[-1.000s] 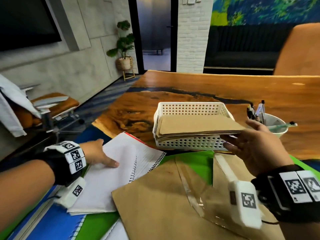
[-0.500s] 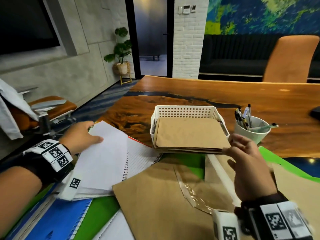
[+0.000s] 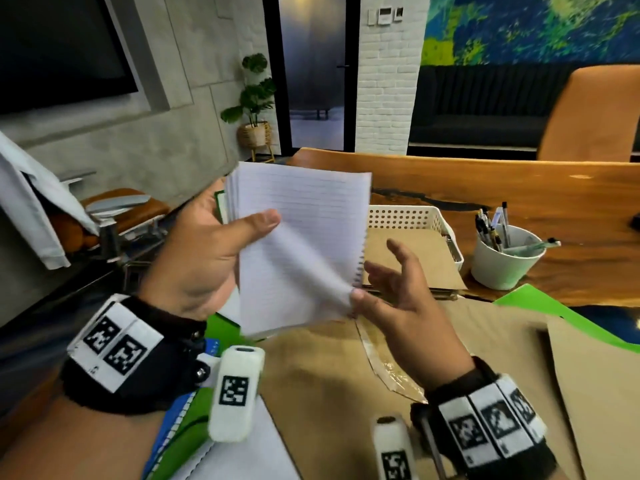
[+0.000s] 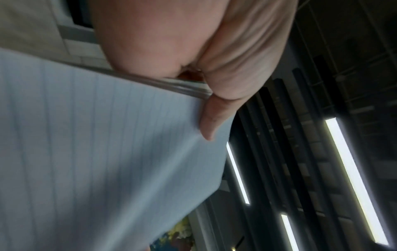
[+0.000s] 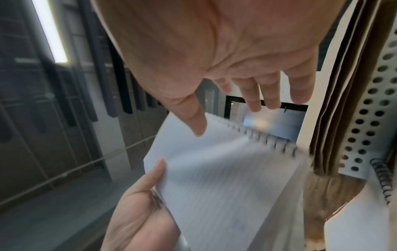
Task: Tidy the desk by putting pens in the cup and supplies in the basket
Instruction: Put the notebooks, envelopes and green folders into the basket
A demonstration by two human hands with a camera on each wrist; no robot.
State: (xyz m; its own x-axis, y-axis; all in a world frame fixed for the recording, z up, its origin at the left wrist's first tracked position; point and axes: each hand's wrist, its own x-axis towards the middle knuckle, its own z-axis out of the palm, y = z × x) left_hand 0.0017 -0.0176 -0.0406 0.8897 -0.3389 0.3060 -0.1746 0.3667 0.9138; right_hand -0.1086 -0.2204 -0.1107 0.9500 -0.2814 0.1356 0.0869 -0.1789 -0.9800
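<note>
Lifted clear of the surface (image 3: 519, 188) since half a second ago, the spiral notebook (image 3: 304, 216) that lay flat at our left now stands raised in front of us, and our right hand has come away from the stack in the basket to meet it. At far left a white garment (image 3: 31, 202) hangs over an orange chair (image 3: 121, 199). Our left hand (image 3: 204, 251) holds the notebook by its left edge, thumb (image 4: 209, 117) pressed across the lined page and fingers behind, so this grip is closed on it. One blurred page curves down across the middle toward our right hand (image 3: 405, 299), whose thumb (image 5: 191, 117) touches the lower corner near the wire spiral while the other fingers spread loose and straight; that grip is open and holds nothing. Below the hands lie brown envelopes (image 3: 329, 393), a green folder (image 3: 533, 303) and more notebooks. Behind the raised notebook sits the white perforated basket (image 3: 408, 216), with brown envelopes (image 3: 412, 258) stacked in it and overhanging its near rim. Just right of it stands the white cup (image 3: 502, 268), pens (image 3: 491, 226) upright inside.
</note>
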